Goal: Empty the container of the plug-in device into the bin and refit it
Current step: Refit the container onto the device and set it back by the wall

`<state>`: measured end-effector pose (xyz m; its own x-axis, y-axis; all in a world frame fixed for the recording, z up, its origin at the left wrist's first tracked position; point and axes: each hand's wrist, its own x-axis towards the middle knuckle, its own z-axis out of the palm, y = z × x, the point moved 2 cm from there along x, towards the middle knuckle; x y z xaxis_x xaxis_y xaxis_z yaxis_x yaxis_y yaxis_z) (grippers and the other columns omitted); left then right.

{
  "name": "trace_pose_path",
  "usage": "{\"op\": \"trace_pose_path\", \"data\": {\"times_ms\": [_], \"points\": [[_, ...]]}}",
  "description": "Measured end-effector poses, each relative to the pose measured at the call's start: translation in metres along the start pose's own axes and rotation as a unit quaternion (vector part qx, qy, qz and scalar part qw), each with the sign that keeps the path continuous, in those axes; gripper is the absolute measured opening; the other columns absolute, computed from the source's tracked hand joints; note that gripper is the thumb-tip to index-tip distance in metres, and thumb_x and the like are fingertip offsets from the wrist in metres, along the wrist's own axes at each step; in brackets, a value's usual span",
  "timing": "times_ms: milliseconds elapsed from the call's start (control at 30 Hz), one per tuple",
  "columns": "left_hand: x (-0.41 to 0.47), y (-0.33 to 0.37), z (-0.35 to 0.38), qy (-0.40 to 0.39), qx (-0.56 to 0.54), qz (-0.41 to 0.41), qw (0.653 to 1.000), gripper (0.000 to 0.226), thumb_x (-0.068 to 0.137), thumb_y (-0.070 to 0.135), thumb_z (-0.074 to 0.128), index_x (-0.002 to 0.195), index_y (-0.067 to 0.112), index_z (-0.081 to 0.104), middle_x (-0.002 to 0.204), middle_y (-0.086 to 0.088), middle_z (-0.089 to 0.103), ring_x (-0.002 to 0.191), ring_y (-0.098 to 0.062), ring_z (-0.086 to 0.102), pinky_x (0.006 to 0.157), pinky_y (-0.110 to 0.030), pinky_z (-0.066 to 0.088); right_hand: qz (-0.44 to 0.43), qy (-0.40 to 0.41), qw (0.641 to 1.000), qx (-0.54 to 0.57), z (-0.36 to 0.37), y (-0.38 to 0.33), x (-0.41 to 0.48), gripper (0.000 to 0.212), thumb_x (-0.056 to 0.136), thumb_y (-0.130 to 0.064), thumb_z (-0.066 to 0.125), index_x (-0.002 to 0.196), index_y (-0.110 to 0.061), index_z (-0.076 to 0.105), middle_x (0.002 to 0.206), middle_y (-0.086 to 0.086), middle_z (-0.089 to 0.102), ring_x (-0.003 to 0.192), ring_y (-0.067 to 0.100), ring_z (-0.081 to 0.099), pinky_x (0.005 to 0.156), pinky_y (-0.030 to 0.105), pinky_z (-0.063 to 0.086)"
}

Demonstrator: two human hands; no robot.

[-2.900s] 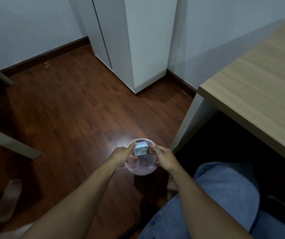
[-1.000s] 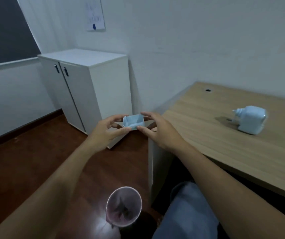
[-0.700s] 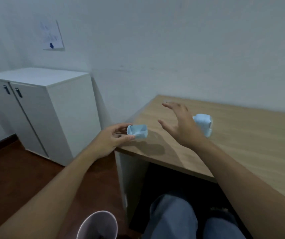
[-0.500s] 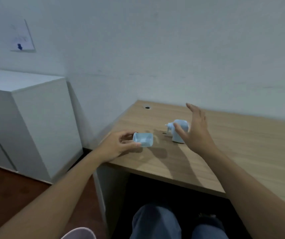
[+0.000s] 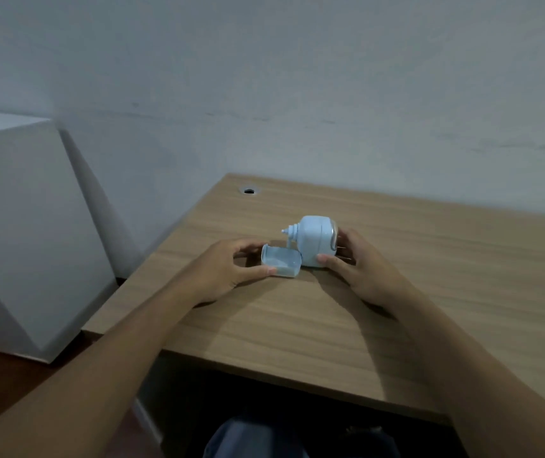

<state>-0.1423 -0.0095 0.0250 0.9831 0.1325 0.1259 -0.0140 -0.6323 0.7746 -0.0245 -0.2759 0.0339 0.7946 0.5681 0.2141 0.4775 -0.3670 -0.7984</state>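
A small pale blue container (image 5: 281, 261), open side up, is pinched in my left hand (image 5: 228, 271) just above the wooden desk (image 5: 297, 325). Its right end touches the lower left of the pale blue plug-in device (image 5: 315, 239), which stands on the desk with a nozzle-like part pointing left. My right hand (image 5: 360, 266) grips the device from the right, thumb at its base and fingers behind it. The bin is out of view.
A white cabinet (image 5: 23, 226) stands left of the desk, with dark wooden floor below it. A cable hole (image 5: 248, 191) sits near the desk's back left corner. A white wall runs behind. My knees in jeans (image 5: 254, 438) show under the desk.
I have turned from the bin on the floor up to the desk. My left hand carried the container to the device, and my right hand left the container and took hold of the device.
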Motion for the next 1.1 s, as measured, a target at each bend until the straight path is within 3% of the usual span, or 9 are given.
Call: {"op": "trace_pose_path", "data": {"times_ms": [267, 367, 433, 500, 567, 667, 800, 1000, 1100], "points": [[0.054, -0.002, 0.013, -0.011, -0.052, 0.003, 0.999, 0.074, 0.087, 0.045, 0.092, 0.155, 0.037, 0.065, 0.145, 0.019, 0.075, 0.132, 0.01, 0.067, 0.126, -0.034, 0.048, -0.029, -0.003, 0.999, 0.014, -0.005, 0.027, 0.029, 0.061, 0.101, -0.025, 0.082, 0.156, -0.021, 0.057, 0.145, -0.012, 0.074, 0.133, -0.001, 0.071, 0.116, 0.024, 0.055], [0.071, -0.003, 0.019, -0.019, -0.072, -0.004, 0.997, 0.098, 0.088, 0.041, 0.092, 0.172, 0.031, 0.041, 0.151, 0.014, 0.072, 0.111, 0.032, 0.062, 0.102, 0.003, 0.045, -0.022, 0.01, 0.999, 0.024, 0.0, 0.033, 0.038, 0.063, 0.097, -0.032, 0.085, 0.154, -0.025, 0.057, 0.143, -0.013, 0.074, 0.13, -0.001, 0.072, 0.115, 0.028, 0.057], [0.079, -0.003, 0.021, -0.034, -0.062, 0.004, 0.997, 0.105, 0.093, 0.037, 0.088, 0.176, 0.026, 0.026, 0.152, 0.015, 0.071, 0.102, 0.041, 0.056, 0.088, 0.013, 0.038, -0.013, 0.027, 0.999, 0.03, 0.002, 0.035, 0.043, 0.063, 0.093, -0.037, 0.088, 0.149, -0.027, 0.059, 0.138, -0.013, 0.076, 0.125, -0.001, 0.074, 0.112, 0.028, 0.059], [0.085, 0.001, 0.024, -0.064, -0.036, 0.023, 0.997, 0.105, 0.096, 0.039, 0.085, 0.178, 0.029, 0.021, 0.153, 0.016, 0.07, 0.119, 0.032, 0.059, 0.11, 0.002, 0.04, -0.001, 0.039, 0.999, 0.035, 0.003, 0.038, 0.047, 0.063, 0.089, -0.039, 0.091, 0.143, -0.028, 0.061, 0.131, -0.013, 0.077, 0.117, -0.001, 0.077, 0.104, 0.021, 0.061], [0.091, -0.001, 0.027, -0.089, -0.021, 0.036, 0.995, 0.097, 0.096, 0.042, 0.085, 0.174, 0.036, 0.029, 0.152, 0.017, 0.071, 0.14, 0.01, 0.062, 0.131, -0.031, 0.04, 0.006, 0.047, 0.998, 0.039, 0.005, 0.037, 0.05, 0.063, 0.086, -0.041, 0.094, 0.138, -0.028, 0.061, 0.127, -0.012, 0.077, 0.11, 0.0, 0.078, 0.097, 0.019, 0.062], [0.101, -0.002, 0.034, -0.096, -0.015, 0.051, 0.994, 0.09, 0.095, 0.039, 0.085, 0.169, 0.041, 0.034, 0.151, 0.019, 0.072, 0.144, 0.002, 0.062, 0.131, -0.043, 0.04, 0.017, 0.055, 0.998, 0.039, 0.006, 0.036, 0.054, 0.066, 0.08, -0.047, 0.096, 0.134, -0.028, 0.062, 0.12, -0.012, 0.077, 0.103, -0.001, 0.078, 0.09, 0.018, 0.062], [0.117, 0.0, 0.037, -0.02, -0.022, 0.041, 0.999, 0.085, 0.087, 0.03, 0.094, 0.162, 0.038, 0.053, 0.127, 0.02, 0.084, 0.124, 0.006, 0.074, 0.121, -0.028, 0.047, 0.023, 0.08, 0.997, -0.008, 0.008, 0.033, 0.061, 0.07, 0.077, -0.051, 0.098, 0.134, -0.027, 0.064, 0.117, -0.015, 0.076, 0.1, 0.005, 0.077, 0.087, 0.022, 0.062], [0.14, 0.001, 0.035, 0.064, -0.02, 0.009, 0.998, 0.054, 0.086, 0.024, 0.094, 0.138, 0.022, 0.078, 0.101, 0.006, 0.09, 0.089, 0.019, 0.074, 0.078, 0.004, 0.046, 0.029, 0.109, 0.994, -0.016, 0.005, 0.037, 0.078, 0.079, 0.073, -0.065, 0.095, 0.136, -0.03, 0.063, 0.122, -0.019, 0.072, 0.101, 0.004, 0.075, 0.085, 0.024, 0.061], [0.151, -0.001, 0.036, 0.074, -0.027, 0.014, 0.997, 0.048, 0.087, 0.025, 0.094, 0.133, 0.022, 0.08, 0.103, 0.006, 0.09, 0.101, 0.012, 0.076, 0.077, 0.006, 0.044, 0.012, 0.098, 0.995, -0.03, 0.0, 0.048, 0.093, 0.077, 0.076, -0.063, 0.093, 0.142, -0.034, 0.065, 0.129, -0.014, 0.072, 0.101, 0.003, 0.075, 0.084, 0.017, 0.06]]}}
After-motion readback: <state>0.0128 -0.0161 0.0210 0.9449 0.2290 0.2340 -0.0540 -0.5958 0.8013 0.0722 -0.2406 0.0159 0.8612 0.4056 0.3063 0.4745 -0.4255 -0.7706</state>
